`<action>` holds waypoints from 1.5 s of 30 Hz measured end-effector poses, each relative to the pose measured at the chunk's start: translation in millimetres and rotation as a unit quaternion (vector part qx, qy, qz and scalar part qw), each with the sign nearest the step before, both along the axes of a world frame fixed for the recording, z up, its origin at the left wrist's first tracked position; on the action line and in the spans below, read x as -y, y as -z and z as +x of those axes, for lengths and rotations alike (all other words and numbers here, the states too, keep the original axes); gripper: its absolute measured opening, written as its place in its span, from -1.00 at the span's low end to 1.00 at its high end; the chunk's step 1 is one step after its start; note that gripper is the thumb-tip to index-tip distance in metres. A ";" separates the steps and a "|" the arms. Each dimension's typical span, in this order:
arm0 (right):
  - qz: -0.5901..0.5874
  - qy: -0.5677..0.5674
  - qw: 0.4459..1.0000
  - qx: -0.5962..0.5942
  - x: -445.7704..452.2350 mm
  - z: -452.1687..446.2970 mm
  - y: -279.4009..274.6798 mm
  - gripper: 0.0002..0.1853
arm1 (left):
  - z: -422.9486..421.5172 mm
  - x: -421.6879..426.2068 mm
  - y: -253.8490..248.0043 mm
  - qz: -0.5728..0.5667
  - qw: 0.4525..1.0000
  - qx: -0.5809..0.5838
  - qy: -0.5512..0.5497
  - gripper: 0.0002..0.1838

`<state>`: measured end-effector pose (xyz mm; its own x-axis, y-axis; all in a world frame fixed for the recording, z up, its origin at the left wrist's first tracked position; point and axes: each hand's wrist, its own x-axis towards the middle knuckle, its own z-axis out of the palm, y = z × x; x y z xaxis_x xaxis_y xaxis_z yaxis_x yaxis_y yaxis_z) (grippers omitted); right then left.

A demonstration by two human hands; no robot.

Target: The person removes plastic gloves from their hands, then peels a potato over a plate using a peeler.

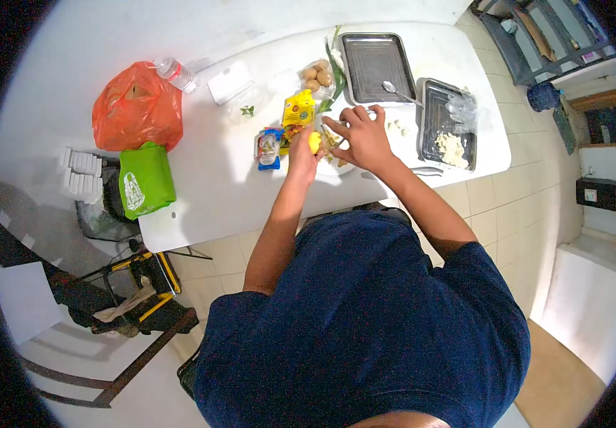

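My left hand is closed around a small bright yellow object whose kind I cannot make out. Just to its right, my right hand has its fingers spread and curved over small pale and brownish pieces on the table. What lies right under those fingertips is partly hidden. A yellow packet stands just beyond my left hand, and a blue and white packet lies to its left. Past both hands are a clear bag of brown eggs and a long green leek or spring onion.
On the white table are a dark baking tray and a second tray with pale crumbled food. A spoon and a knife lie near them. An orange bag, bottle and green bag stand left.
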<state>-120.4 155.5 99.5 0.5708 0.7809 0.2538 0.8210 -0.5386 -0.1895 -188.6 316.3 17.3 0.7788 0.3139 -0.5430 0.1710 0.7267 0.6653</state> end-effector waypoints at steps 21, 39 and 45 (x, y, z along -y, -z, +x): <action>-0.009 -0.016 0.999 0.027 -14.1 1.6 9.0 -0.32 | 7.3 -1.7 14.8 0.039 0.998 -0.039 0.009 -0.79; -0.032 -0.004 0.999 0.040 -23.3 -6.3 8.9 -0.30 | 2.9 -11.7 24.0 0.059 0.997 -0.036 0.044 -0.75; -0.026 -0.006 0.999 0.021 -24.5 -3.6 11.1 -0.30 | 6.4 -10.8 12.6 0.022 0.999 -0.046 0.004 -0.82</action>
